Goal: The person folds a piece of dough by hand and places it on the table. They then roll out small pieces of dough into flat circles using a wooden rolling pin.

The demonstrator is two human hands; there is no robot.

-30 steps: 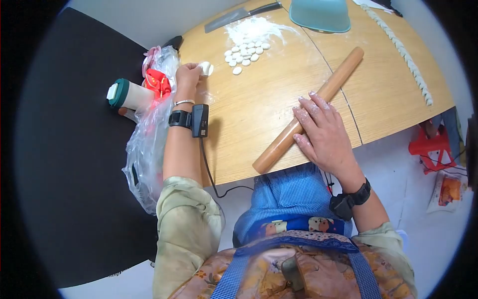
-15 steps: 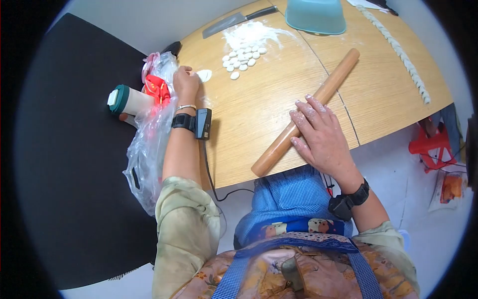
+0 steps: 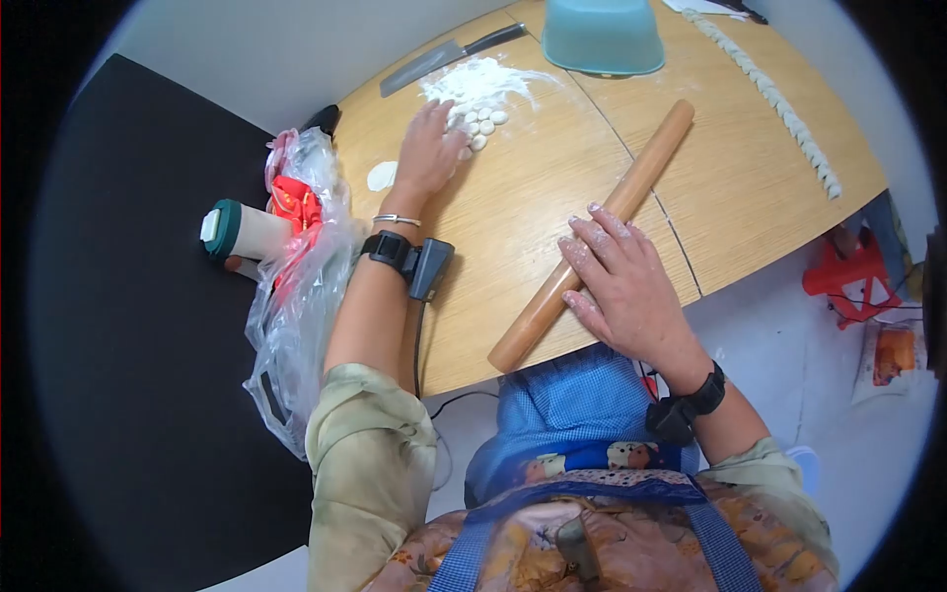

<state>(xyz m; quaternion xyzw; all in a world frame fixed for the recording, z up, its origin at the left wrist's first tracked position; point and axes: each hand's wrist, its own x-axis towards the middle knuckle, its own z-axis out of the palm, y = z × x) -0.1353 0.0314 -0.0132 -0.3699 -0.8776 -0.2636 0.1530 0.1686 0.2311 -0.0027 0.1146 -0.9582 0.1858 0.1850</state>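
My left hand (image 3: 432, 150) reaches over several small round dough pieces (image 3: 486, 127) at the back of the table, its fingers stretched out and apart at their left side. Part of the pile is hidden under it. A flat white dough wrapper (image 3: 383, 176) lies just left of that hand's wrist. My right hand (image 3: 626, 286) rests palm down on a wooden rolling pin (image 3: 646, 163), fingers spread across it and dusted with flour. The pin lies slantwise, its near end at the table's front edge.
Behind the dough lie loose flour (image 3: 483, 81) and a cleaver (image 3: 424, 67). A turquoise basin (image 3: 604, 39) stands at the back. Along the right runs a long pleated row of pale dough (image 3: 774, 99). Plastic bags (image 3: 296, 306) and a green-lidded container (image 3: 247, 232) sit left.
My left hand has moved right, from beside the flat wrapper at the table's left edge to the round dough pieces. The right hand stays on the rolling pin. The view has shifted slightly.
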